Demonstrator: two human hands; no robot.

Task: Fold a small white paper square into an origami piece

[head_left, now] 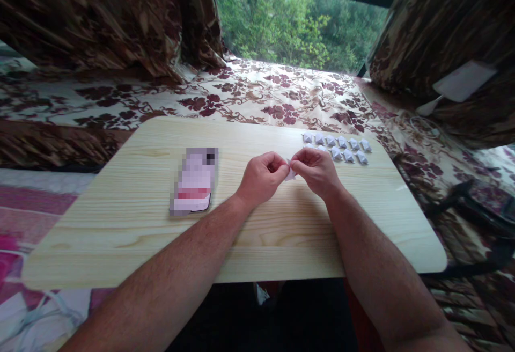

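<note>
Both my hands meet over the middle of a light wooden table (120,223). My left hand (262,176) and my right hand (317,171) each pinch a small piece of pale folded paper (290,174) held between them, fingers curled closed. Just behind my right hand lie several small folded white paper shapes (341,148) in two rows. A phone (195,181) lies flat on the table to the left of my left hand.
Floral brown-and-cream fabric (257,92) covers the ledge behind the table, with matching curtains (100,19) at both sides of a window onto green trees. A white charger and cable (462,83) rest at the right. Dark chair parts (475,207) stand beside the table's right edge.
</note>
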